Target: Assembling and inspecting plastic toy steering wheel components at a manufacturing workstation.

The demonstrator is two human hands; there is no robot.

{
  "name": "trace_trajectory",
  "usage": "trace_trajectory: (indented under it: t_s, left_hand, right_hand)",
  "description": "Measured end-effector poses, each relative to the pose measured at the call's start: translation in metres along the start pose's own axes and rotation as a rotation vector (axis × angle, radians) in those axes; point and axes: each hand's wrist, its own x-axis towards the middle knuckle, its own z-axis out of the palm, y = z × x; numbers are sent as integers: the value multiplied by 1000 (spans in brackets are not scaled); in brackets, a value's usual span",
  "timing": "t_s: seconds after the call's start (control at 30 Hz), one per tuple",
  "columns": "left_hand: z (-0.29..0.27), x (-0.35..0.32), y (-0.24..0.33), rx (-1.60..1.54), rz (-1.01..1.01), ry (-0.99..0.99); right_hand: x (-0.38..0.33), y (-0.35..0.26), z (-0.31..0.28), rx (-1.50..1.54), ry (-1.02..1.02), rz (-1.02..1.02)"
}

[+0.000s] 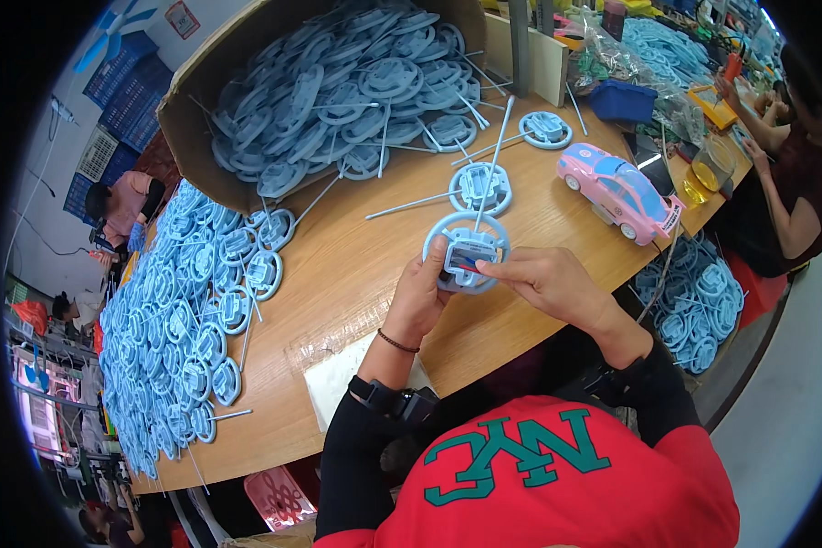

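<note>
A light-blue toy steering wheel [436, 236] is gripped at its left rim by my left hand [420, 297], its thumb on the ring. Its open back faces up, and a thin antenna-like rod [495, 164] extends above it. The fingers of my right hand [550, 285] are pinched together at the wheel's central recess. A small dark piece with red and blue shows at those fingertips; its kind cannot be made out. Just beyond lies another light-blue steering wheel [505, 188] with a rod pointing left. A third wheel [546, 130] rests farther back.
A tipped cardboard box [192, 114] spills steering wheels onto the wooden table [329, 265]. More wheels [183, 320] are heaped along the left. A pink toy car [616, 192] stands to the right, near a blue bin [622, 100]. Other people work at both sides.
</note>
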Motion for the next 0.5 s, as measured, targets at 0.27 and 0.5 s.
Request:
trace_trajectory:
  t_s: [0.27, 0.5]
  left_hand:
    - [-3, 2, -1, -3, 17, -38]
    - [-6, 6, -10, -5, 99, 16]
  right_hand:
    - [-3, -3, 6, 21, 17, 15]
    - [-2, -8, 5, -24, -16, 48]
